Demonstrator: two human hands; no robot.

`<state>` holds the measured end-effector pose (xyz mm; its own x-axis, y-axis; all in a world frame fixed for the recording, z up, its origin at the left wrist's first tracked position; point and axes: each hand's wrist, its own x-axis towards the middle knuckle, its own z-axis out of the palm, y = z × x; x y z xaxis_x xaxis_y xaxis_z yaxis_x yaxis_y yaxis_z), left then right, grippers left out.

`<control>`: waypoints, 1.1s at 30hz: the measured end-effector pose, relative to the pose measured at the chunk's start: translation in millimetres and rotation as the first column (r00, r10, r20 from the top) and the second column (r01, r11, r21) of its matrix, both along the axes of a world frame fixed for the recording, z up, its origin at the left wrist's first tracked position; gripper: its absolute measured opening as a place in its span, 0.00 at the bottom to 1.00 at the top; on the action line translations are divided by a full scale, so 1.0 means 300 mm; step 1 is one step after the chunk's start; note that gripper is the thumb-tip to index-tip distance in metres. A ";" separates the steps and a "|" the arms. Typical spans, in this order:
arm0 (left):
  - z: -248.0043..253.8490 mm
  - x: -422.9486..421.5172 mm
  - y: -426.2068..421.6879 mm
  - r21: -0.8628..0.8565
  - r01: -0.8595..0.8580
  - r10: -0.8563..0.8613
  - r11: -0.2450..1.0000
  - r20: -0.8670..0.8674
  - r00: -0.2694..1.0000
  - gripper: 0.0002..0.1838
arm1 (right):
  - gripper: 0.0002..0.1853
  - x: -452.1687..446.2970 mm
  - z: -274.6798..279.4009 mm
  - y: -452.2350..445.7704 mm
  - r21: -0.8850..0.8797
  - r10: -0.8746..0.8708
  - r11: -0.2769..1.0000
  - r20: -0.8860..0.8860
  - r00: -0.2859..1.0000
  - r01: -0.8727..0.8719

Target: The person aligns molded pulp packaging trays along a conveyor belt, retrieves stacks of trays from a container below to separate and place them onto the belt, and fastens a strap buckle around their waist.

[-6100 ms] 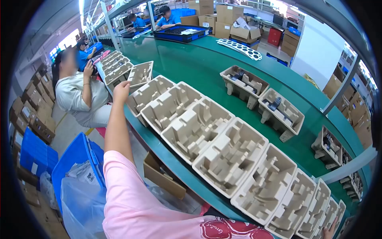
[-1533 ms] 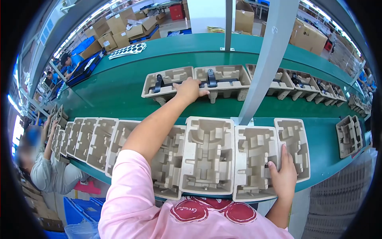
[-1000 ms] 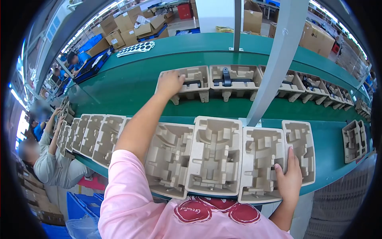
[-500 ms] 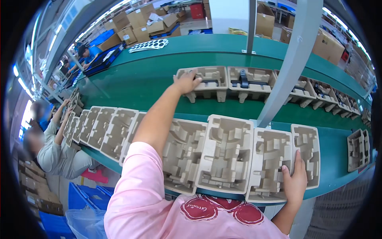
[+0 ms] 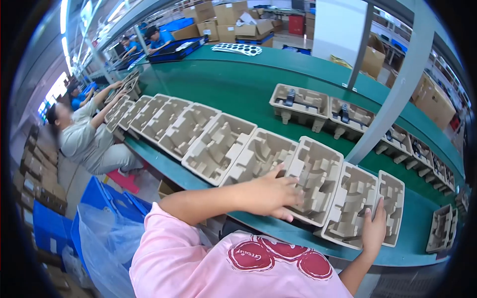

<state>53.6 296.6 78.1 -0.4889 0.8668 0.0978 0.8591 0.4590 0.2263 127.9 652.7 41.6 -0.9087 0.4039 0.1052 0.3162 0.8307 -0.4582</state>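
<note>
Both your hands are at a row of beige moulded trays (image 5: 218, 147) set side by side along the near edge of the tabletop (image 5: 417, 234). Your left hand (image 5: 272, 194) is spread, fingers loose over two trays; you can't tell whether they touch. Your right hand (image 5: 374, 226) is at the adjoining walls of the two end trays, thumb apart from fingers; whether it grips, you cannot tell. Across from you, more trays (image 5: 300, 110) hold black parts (image 5: 289, 97), partly behind a grey post (image 5: 392, 94).
</note>
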 end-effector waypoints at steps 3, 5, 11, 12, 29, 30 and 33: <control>-0.070 0.075 0.004 0.037 -0.050 0.056 0.998 -0.193 0.980 0.25 | 0.33 0.012 -0.004 0.042 -0.009 0.115 0.993 -0.001 0.993 -0.115; -0.086 0.109 -0.001 0.053 -0.091 0.101 0.994 -0.258 0.961 0.26 | 0.33 0.015 0.008 0.060 -0.005 0.178 0.984 -0.001 0.984 -0.178; -0.112 0.163 0.022 0.041 -0.250 0.250 0.967 -0.315 0.915 0.26 | 0.32 0.083 0.080 0.127 0.005 0.312 0.948 0.159 0.937 -0.317; -0.130 0.175 0.034 0.087 -0.267 0.281 0.960 -0.340 0.898 0.26 | 0.32 0.087 0.084 0.130 -0.019 0.265 0.964 0.168 0.949 -0.266; -0.165 0.171 0.088 0.215 -0.361 0.413 0.907 -0.293 0.862 0.17 | 0.37 0.148 0.043 0.098 -0.108 0.323 0.945 0.141 0.936 -0.310; -0.164 0.173 0.087 0.205 -0.387 0.433 0.899 -0.274 0.859 0.17 | 0.37 0.139 0.041 0.093 -0.111 0.298 0.952 0.145 0.943 -0.284; -0.149 0.181 0.084 0.187 -0.395 0.432 0.899 -0.238 0.870 0.16 | 0.37 0.108 0.037 0.076 -0.051 0.179 0.984 0.172 0.969 -0.173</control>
